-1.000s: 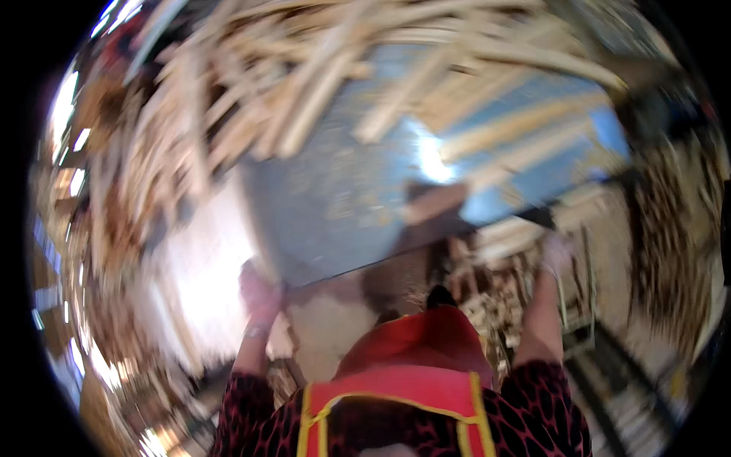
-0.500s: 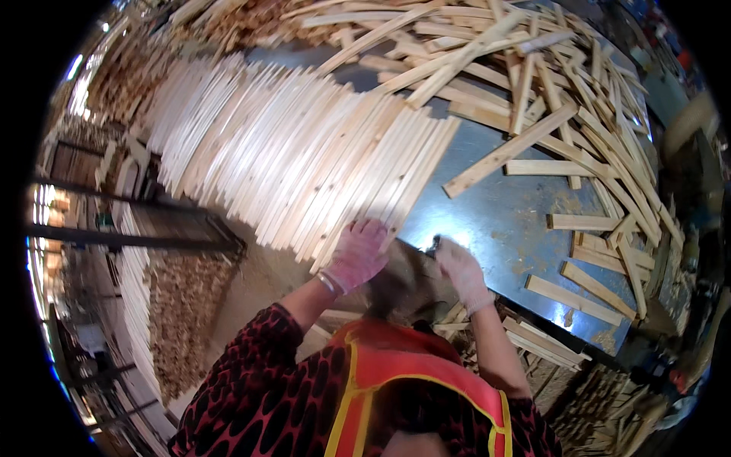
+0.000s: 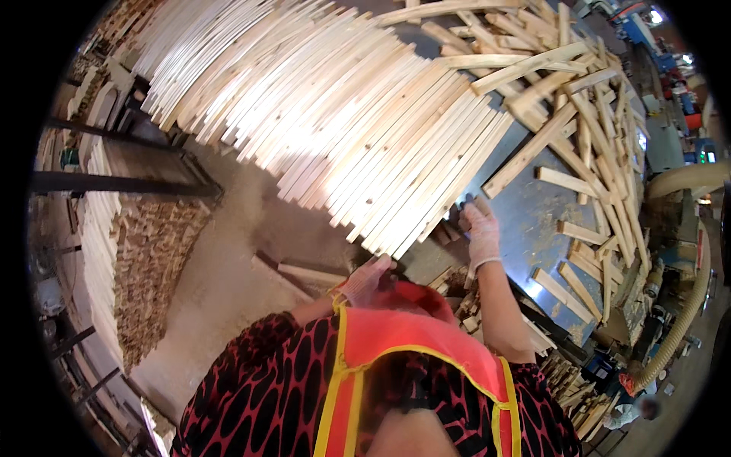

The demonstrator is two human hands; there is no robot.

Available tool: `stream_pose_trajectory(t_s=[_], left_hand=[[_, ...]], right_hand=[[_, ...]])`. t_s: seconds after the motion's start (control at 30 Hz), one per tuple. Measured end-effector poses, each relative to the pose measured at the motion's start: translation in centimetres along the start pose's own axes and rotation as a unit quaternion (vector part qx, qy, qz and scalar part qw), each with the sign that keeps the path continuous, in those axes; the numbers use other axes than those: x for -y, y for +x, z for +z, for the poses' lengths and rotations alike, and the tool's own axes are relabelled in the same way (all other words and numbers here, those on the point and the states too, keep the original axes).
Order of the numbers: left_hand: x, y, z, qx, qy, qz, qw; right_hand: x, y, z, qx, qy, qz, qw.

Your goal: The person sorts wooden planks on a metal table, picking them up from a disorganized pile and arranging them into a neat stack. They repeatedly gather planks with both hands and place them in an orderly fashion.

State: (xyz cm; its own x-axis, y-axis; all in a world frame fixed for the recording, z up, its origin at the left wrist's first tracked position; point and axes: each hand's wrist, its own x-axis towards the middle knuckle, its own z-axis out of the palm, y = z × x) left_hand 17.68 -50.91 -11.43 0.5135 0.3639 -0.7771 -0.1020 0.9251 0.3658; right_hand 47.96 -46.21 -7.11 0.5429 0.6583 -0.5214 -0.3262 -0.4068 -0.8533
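Observation:
A wide row of pale wooden strips (image 3: 327,114) lies side by side across the upper middle, their near ends uneven. My left hand (image 3: 365,282), in a light glove, is at the near ends of the rightmost strips, close to my body. Its fingers reach out toward those ends, with nothing seen in its grasp. My right hand (image 3: 483,234), gloved too, is right of the row, above the metal tabletop's near edge. Its fingers are bent around a small dark thing (image 3: 467,199), too little of which shows to name.
Loose wooden pieces (image 3: 586,137) lie heaped on the grey metal tabletop (image 3: 518,221) at right, with sawdust about. A stack of strips (image 3: 148,266) stands at left by a dark metal bar (image 3: 114,183). A ribbed hose (image 3: 681,305) curves along the far right.
The view has shifted, so the row sits nearer and larger. My left hand has moved off the tops of the strips, back toward my body. The right hand stays beside the row, fingers still bent.

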Motion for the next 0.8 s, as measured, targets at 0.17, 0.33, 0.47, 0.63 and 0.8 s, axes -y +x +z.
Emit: stream_pose_trajectory(t_s=[0.17, 0.33, 0.47, 0.63, 0.8], left_hand=[[-5.6, -4.6, 4.3, 0.045, -0.094, -0.076, 0.992], [-13.4, -11.3, 9.7, 0.141, 0.038, -0.174, 0.974], [-17.7, -12.7, 8.5, 0.09, 0.506, 0.194, 0.835], [-22.6, -13.4, 10.3, -0.186, 0.738, 0.606, 0.229], [-29.4, -10.1, 3.4, -0.231, 0.85, 0.361, 0.306]], right_hand=[[1.3, -0.7, -0.9, -0.019, -0.039, -0.059, 0.997], [6.5, -0.4, 4.7, 0.077, 0.085, -0.031, 0.993], [10.1, -3.2, 7.5, 0.088, 0.139, -0.068, 0.984], [9.0, -4.8, 7.8, 0.245, -0.272, -0.292, 0.884], [15.2, -5.6, 14.9, 0.202, -0.479, -0.652, 0.552]])
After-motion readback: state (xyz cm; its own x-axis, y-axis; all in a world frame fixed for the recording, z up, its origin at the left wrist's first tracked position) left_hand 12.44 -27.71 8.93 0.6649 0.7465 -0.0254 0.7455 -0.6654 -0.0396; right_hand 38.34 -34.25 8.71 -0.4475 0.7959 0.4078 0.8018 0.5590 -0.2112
